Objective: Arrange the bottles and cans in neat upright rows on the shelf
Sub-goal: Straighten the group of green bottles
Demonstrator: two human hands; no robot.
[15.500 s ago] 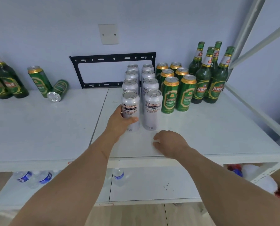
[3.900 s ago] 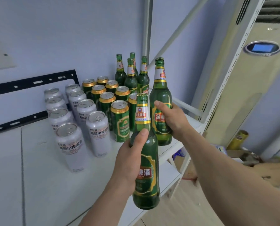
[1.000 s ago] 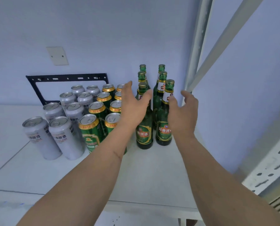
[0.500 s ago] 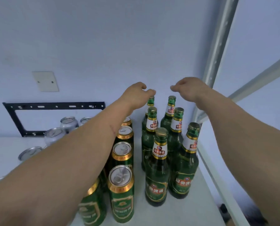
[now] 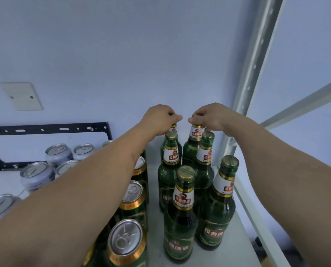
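Caps of rear bottles [image 5: 196,132] hand-hidden

Black wall bracket [image 5: 45,130], blank cover plate [image 5: 21,96] (both wall-mounted).

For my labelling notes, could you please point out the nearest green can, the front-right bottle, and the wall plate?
nearest green can [image 5: 125,239], head view, silver lid.
front-right bottle [image 5: 224,182], head view, white neck label.
wall plate [image 5: 21,96], head view, centre.

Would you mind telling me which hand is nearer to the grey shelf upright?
Right. The right hand grips a back bottle's top just beside the shelf upright; the left hand sits on the neighbouring bottle, one column farther away.
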